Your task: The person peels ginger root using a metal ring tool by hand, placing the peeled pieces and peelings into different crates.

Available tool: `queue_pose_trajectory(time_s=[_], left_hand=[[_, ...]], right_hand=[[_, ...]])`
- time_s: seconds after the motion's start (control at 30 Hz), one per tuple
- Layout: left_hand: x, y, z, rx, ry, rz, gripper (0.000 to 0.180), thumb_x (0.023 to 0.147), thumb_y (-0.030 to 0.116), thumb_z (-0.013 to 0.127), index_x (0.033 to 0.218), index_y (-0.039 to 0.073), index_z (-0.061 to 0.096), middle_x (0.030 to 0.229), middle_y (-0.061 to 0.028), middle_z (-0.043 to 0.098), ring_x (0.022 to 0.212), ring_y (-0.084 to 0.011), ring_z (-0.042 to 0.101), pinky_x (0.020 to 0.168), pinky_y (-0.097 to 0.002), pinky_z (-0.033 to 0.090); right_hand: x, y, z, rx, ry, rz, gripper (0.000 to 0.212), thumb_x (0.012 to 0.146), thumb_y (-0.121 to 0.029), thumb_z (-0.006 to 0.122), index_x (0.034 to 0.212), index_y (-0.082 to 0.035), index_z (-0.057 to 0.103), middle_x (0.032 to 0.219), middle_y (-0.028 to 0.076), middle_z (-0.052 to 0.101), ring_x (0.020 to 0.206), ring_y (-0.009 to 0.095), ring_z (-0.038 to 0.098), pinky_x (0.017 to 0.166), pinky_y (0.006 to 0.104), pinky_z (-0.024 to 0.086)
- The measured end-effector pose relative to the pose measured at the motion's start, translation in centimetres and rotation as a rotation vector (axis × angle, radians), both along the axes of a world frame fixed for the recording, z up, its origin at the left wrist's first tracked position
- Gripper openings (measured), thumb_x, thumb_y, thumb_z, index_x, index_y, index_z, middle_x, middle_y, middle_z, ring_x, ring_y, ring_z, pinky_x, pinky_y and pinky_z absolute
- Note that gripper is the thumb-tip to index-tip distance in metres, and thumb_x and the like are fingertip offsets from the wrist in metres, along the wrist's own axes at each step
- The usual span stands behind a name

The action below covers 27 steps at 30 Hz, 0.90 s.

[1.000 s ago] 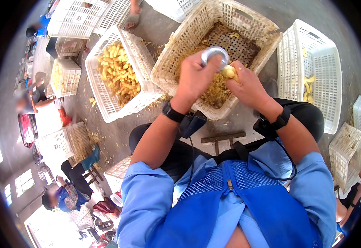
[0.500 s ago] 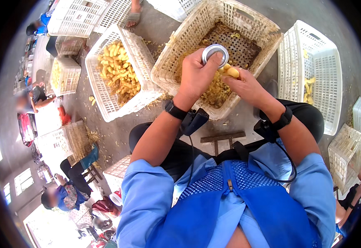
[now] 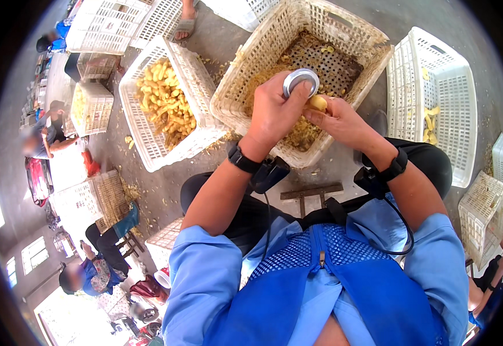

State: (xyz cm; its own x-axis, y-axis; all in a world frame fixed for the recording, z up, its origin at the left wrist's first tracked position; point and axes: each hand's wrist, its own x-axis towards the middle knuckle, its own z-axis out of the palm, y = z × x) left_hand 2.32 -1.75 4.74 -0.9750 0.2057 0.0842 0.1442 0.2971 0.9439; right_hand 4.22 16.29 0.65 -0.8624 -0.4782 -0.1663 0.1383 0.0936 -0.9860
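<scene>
My left hand (image 3: pixel 279 106) is closed round a round silver metal tool (image 3: pixel 301 79) with a rimmed grey disc on top, my thumb pressed on its edge. The tool's lower part is hidden by my fingers. In my right hand (image 3: pixel 338 117) is a yellow knobbly root piece (image 3: pixel 319 102), pinched right beside the tool; I cannot tell whether they touch. Both hands hover over a dirty cream plastic crate (image 3: pixel 372 55), whose bottom carries yellow scraps (image 3: pixel 300 134) and brown residue.
To the left, a white crate (image 3: pixel 129 109) holds many yellow root pieces (image 3: pixel 165 95). A white crate (image 3: pixel 464 109) on the right contains a few yellow strips (image 3: pixel 430 124). A small wooden stool (image 3: pixel 311 191) stands between my knees. Other people work at crates on the left.
My right hand has shifted slightly left, and the root piece has turned so that less of it shows. My left hand keeps its grip on the metal tool, moving barely.
</scene>
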Motion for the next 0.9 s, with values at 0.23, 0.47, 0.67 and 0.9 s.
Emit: queue_pose_trajectory(time_s=[0.23,0.47,0.67,0.9], left_hand=[[0.4,1.1,-0.7,-0.043,0.093,-0.012,0.017,0.09,0.014,0.068,0.101,0.001,0.07,0.085,-0.0147,0.07,0.075,-0.0257,0.068,0.068,-0.035,0.053],[-0.3,1.7,-2.2,-0.196,0.345,-0.064,0.016,0.091,0.012,0.068,0.103,0.001,0.07,0.09,-0.0149,0.07,0.078,-0.0296,0.069,0.07,-0.0347,0.055],[-0.4,1.5,-2.4,-0.232,0.357,-0.076,0.016,0.091,0.012,0.068,0.103,0.001,0.069,0.091,-0.0156,0.07,0.079,-0.0337,0.068,0.071,-0.0369,0.055],[0.3,1.8,-1.4,-0.114,0.228,0.042,0.015,0.091,0.013,0.069,0.102,0.002,0.07,0.092,-0.0126,0.071,0.077,-0.0209,0.069,0.07,-0.031,0.054]], right_hand=[[0.5,0.2,-0.1,0.081,0.046,-0.037,0.022,0.1,-0.021,0.057,0.097,0.001,0.06,0.075,0.003,0.054,0.07,0.011,0.046,0.064,0.031,0.042],[0.8,0.4,0.8,0.226,0.027,-0.024,0.022,0.099,-0.018,0.054,0.101,0.003,0.059,0.08,0.014,0.062,0.072,0.02,0.054,0.069,0.0359,0.046],[0.9,0.5,0.3,0.265,0.119,-0.001,0.021,0.099,-0.017,0.053,0.104,0.002,0.058,0.09,0.022,0.065,0.083,0.038,0.061,0.075,0.0423,0.049],[0.8,0.2,-0.7,0.413,0.383,-0.171,0.02,0.097,-0.018,0.058,0.107,-0.001,0.051,0.089,0.024,0.065,0.088,0.046,0.062,0.071,0.0506,0.048]])
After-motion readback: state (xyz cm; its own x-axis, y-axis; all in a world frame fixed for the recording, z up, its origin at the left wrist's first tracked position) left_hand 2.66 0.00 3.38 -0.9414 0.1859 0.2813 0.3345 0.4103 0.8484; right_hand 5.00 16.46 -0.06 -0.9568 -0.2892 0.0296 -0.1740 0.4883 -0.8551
